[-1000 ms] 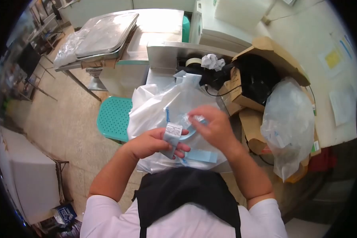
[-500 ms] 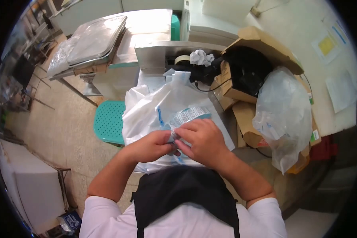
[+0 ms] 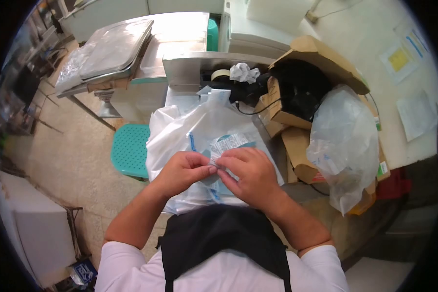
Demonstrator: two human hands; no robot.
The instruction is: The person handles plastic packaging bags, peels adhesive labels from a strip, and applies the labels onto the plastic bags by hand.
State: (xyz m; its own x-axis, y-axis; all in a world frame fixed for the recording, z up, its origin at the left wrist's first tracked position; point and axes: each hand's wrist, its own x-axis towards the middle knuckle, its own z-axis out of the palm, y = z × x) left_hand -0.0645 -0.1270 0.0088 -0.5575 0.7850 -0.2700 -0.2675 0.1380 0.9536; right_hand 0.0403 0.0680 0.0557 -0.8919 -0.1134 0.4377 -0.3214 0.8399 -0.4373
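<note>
Your left hand (image 3: 187, 171) pinches the printed label strip (image 3: 228, 141) that curls out just beyond your fingertips, above the white plastic bag (image 3: 168, 141), and your right hand (image 3: 250, 175) grips close beside, seemingly to steady it.

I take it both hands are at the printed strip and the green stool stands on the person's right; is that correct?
Not quite: the green stool stands on the person's left, as the head view shows. The left hand and right hand are at the printed strip.
</note>
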